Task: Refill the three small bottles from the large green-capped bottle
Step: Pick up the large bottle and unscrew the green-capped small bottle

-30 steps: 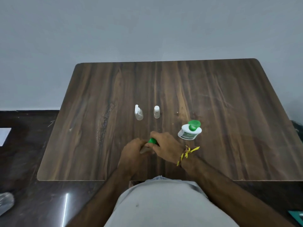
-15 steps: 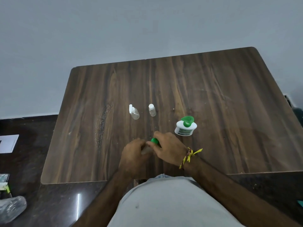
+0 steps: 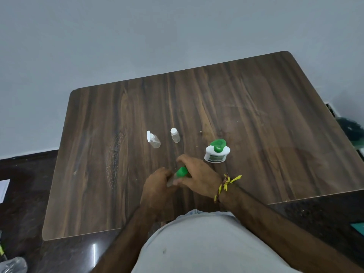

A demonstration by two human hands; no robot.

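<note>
Your left hand [image 3: 159, 184] is curled round a small clear bottle [image 3: 171, 179], holding it low over the near part of the table [image 3: 256, 119], and your right hand [image 3: 197, 177] pinches that bottle's green cap [image 3: 181, 172] between thumb and fingers. Over the last second the grip looks the same, both hands meeting at the cap, but your right fingers now sit a little more spread and the index is lifted off, so more of the cap shows than it did; that reads as a twist under way, though you cannot tell from here whether you are loosening or tightening it. The head view has also swung, so the table now sits skewed in the picture while the things on it keep their places. For the task, this means the third bottle is the one in hand and nothing is being poured at present. Just beyond your right hand stands the big bottle [image 3: 216, 154], upright with its green flip lid [image 3: 218, 143] hinged open, so the source is ready. Further back and to the left, the pump bottle [image 3: 154, 139] and the white-capped bottle [image 3: 175, 135] stand apart from each other, both capped; whether either holds liquid is too small to judge. A yellow thread band [image 3: 226, 184] is tied at your right wrist.
</note>
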